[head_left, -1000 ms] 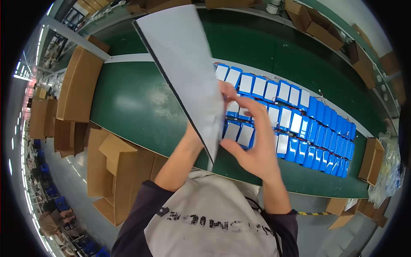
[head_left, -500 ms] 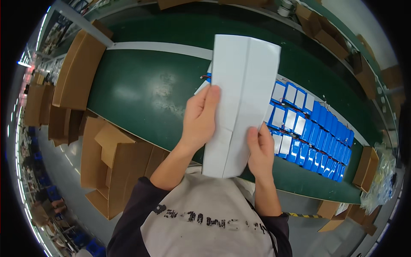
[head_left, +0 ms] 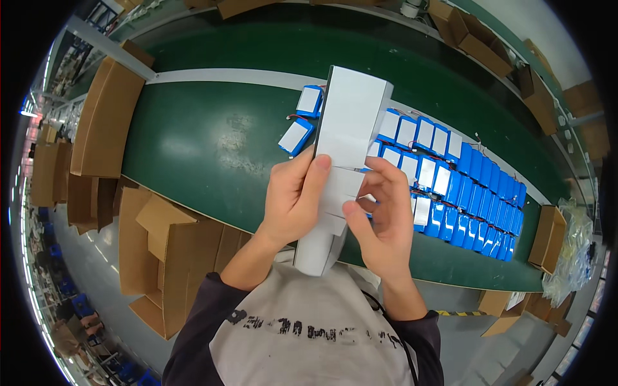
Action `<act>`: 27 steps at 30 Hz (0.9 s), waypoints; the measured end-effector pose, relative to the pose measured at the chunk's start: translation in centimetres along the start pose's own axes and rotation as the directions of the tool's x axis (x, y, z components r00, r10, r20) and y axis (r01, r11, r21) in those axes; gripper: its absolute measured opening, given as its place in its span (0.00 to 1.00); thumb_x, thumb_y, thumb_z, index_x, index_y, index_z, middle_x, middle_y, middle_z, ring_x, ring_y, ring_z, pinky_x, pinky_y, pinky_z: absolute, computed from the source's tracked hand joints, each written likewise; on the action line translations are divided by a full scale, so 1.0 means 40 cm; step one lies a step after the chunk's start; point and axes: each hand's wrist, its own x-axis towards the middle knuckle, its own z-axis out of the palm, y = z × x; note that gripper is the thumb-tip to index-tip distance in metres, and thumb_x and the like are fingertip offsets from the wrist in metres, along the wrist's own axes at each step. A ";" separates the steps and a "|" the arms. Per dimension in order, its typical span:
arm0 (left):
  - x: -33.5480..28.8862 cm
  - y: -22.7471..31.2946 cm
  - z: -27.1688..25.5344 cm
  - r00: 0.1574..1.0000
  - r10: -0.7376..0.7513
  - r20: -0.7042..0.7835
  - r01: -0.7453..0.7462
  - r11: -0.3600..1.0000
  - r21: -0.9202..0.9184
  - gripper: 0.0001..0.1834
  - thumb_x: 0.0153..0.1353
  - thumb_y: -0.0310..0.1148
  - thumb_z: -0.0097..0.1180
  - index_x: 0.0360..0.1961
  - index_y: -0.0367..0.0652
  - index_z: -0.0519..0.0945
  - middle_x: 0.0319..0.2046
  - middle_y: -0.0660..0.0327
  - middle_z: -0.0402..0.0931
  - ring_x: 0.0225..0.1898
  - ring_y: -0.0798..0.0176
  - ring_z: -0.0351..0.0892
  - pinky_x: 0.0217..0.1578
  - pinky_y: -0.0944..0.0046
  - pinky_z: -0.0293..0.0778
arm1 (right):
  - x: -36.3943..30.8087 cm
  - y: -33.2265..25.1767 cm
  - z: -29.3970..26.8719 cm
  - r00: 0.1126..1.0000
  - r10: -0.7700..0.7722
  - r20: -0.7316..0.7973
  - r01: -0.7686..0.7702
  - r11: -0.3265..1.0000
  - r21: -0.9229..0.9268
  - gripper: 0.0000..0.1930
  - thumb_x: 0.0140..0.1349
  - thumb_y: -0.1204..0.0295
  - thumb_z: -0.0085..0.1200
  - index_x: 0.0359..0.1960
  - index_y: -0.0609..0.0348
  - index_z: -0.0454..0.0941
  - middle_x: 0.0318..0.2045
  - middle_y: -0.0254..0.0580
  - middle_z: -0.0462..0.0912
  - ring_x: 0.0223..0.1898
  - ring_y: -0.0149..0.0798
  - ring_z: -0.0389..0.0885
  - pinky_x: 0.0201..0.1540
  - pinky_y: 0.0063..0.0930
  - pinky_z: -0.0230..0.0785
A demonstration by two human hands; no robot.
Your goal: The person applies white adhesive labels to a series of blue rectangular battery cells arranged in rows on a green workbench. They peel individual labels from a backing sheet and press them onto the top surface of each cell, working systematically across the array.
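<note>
Both hands gripped the long white folded cardboard sheet (head_left: 338,168) above the green surface (head_left: 206,141), long axis running near-to-far, left hand (head_left: 291,198) on its left edge, right hand (head_left: 385,215) pinching right.

Single view, head-worn fisheye camera, left of a pair. Looks steeply down from above the person's chest onto the green bench (head_left: 193,141). Close range: both hands, left hand (head_left: 293,196) and right hand (head_left: 386,212), fill the centre. Straight edges bend at the rim; dark corners ring the picture. No second view to share with.
</note>
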 end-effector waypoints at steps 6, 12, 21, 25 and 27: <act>0.004 -0.002 -0.022 0.970 -0.162 0.180 0.227 0.868 -0.442 0.22 0.75 0.35 0.51 0.66 0.39 0.70 0.61 0.52 0.69 0.63 0.58 0.69 0.63 0.54 0.67 | 0.008 -0.001 0.000 0.984 0.153 0.091 -0.174 0.939 0.296 0.24 0.68 0.84 0.59 0.64 0.64 0.67 0.46 0.37 0.78 0.49 0.28 0.78 0.46 0.24 0.76; -0.016 -0.049 0.014 0.978 -0.164 0.125 0.197 0.924 -0.327 0.34 0.69 0.39 0.61 0.70 0.40 0.61 0.58 0.50 0.71 0.59 0.56 0.74 0.59 0.54 0.70 | -0.002 -0.020 0.001 0.915 0.305 0.264 -0.400 0.765 0.505 0.19 0.72 0.81 0.56 0.62 0.63 0.68 0.45 0.35 0.76 0.49 0.27 0.76 0.51 0.24 0.70; 0.069 -0.022 -0.015 0.871 0.477 0.114 -0.477 0.769 0.425 0.39 0.58 0.33 0.71 0.68 0.39 0.64 0.51 0.52 0.76 0.41 0.56 0.83 0.37 0.64 0.79 | -0.010 0.006 -0.008 0.994 0.094 -0.058 -0.087 0.991 0.106 0.10 0.74 0.72 0.58 0.51 0.60 0.73 0.33 0.30 0.74 0.38 0.24 0.73 0.39 0.22 0.70; 0.102 -0.013 0.012 0.905 0.425 0.012 -0.389 0.815 0.431 0.30 0.66 0.26 0.62 0.69 0.38 0.68 0.45 0.51 0.80 0.41 0.58 0.84 0.39 0.64 0.79 | -0.012 -0.006 -0.038 0.981 0.001 -0.194 0.013 0.997 0.070 0.06 0.73 0.73 0.57 0.45 0.61 0.75 0.32 0.31 0.76 0.34 0.24 0.72 0.35 0.20 0.69; 0.121 -0.005 0.011 0.925 0.381 -0.009 -0.327 0.804 0.497 0.25 0.70 0.25 0.57 0.68 0.37 0.70 0.44 0.52 0.82 0.41 0.61 0.83 0.41 0.64 0.78 | -0.016 -0.025 -0.066 0.965 -0.016 -0.261 0.028 0.999 0.045 0.05 0.74 0.73 0.56 0.44 0.61 0.75 0.34 0.32 0.77 0.35 0.24 0.72 0.36 0.20 0.70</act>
